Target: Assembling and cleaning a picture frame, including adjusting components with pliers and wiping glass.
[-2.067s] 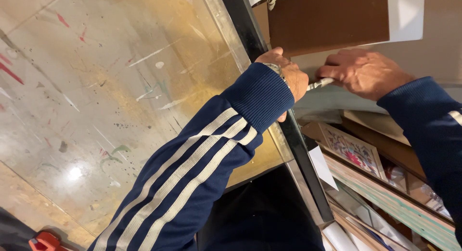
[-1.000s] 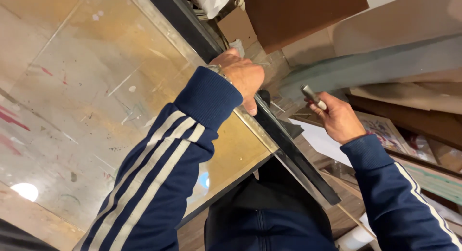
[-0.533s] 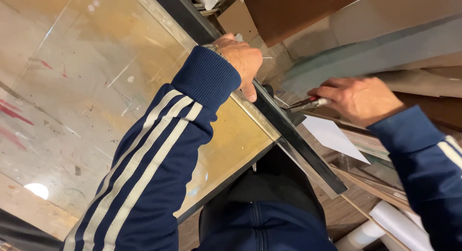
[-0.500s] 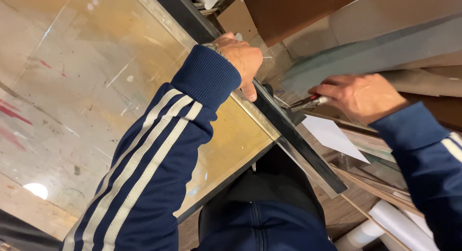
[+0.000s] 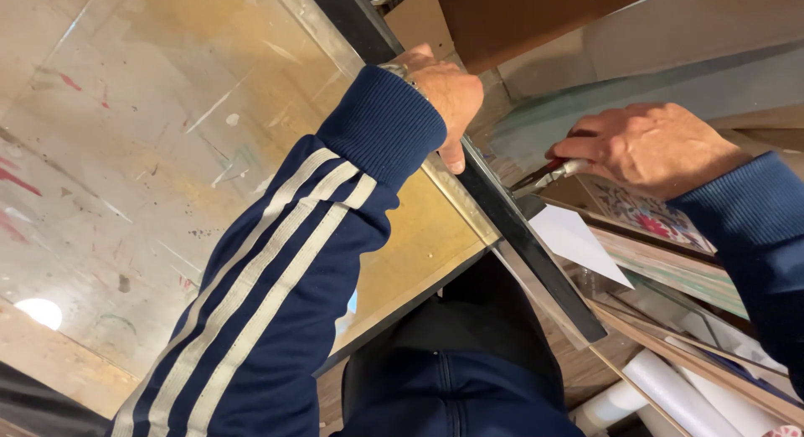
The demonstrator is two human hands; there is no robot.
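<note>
A large clear glass sheet (image 5: pixel 167 152) lies on a paint-marked worktop, with a black strip (image 5: pixel 519 236) running along its right edge. My left hand (image 5: pixel 448 89), in a navy sleeve with white stripes, curls over that edge near the far end, thumb pointing down along the glass. My right hand (image 5: pixel 649 144) is to the right of the edge and grips a small metal tool with a red handle (image 5: pixel 544 173). The tool's tip points left and sits just short of the black strip, a little below my left hand.
A brown cardboard panel (image 5: pixel 519 18) stands at the top. Right of the edge, below table height, are stacked boards, a flower-patterned panel (image 5: pixel 645 215), a white paper sheet (image 5: pixel 578 240) and white rolls (image 5: pixel 662 387). My dark clothing fills the bottom middle.
My right hand has come up and left with the tool, bringing its tip close to the black strip. My left hand has stayed on the glass edge.
</note>
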